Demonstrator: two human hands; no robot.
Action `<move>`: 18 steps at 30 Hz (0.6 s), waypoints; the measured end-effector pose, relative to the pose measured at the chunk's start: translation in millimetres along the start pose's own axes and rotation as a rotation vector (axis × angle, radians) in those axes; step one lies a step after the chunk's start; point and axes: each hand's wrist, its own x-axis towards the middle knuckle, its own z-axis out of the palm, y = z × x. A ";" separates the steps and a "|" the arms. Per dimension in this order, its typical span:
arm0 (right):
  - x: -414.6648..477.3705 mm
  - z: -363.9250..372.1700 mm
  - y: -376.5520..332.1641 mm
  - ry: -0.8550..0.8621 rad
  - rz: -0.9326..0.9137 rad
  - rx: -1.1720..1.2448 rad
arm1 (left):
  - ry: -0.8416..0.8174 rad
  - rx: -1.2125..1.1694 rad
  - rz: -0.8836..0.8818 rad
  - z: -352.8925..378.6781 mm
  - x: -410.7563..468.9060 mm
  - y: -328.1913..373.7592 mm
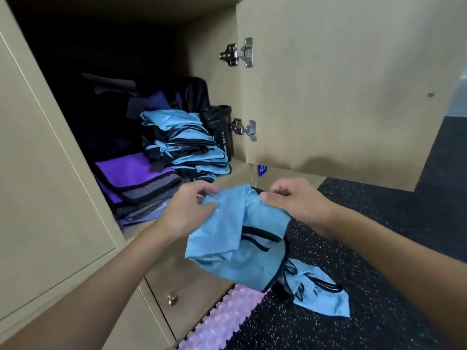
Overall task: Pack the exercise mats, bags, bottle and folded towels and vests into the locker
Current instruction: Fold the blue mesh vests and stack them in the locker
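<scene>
Both your left hand (188, 213) and right hand (294, 203) pinch a light-blue mesh vest (227, 238); beyond them, folded vests (187, 145), purple towels (136, 183) and a black bottle (222, 132) are already in the beige locker (235, 173).

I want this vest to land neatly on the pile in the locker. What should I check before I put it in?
1. Grip: left hand and right hand both pinch the vest. Ok.
2. Fold: the vest hangs bunched and loose, not folded flat. Not ok.
3. Door: swung wide open, clear of the way in. Ok.
4. Room: open space above the stack of vests. Ok.
5. Bottle: upright, close beside the stack on its right; whether they touch, cannot tell.
6. Leftovers: a second vest lies crumpled on the floor, not yet packed. Not ok.
</scene>
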 end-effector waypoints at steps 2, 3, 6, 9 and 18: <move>0.4 9.6 -11.6 0.011 0.007 0.101 | -0.104 -0.064 -0.014 0.4 -8.1 12.3; 0.6 14.0 -16.0 0.020 0.009 0.134 | -0.175 -0.177 -0.003 0.4 -13.8 21.1; -1.5 22.6 -25.7 0.038 0.023 0.184 | -0.329 -0.425 0.049 1.9 -28.8 44.3; -4.2 22.2 -29.2 0.064 0.058 0.201 | -0.247 -0.401 0.040 8.7 -32.2 50.3; -7.4 16.9 -33.6 0.130 0.187 0.383 | -0.190 -0.355 0.099 21.5 -39.7 57.6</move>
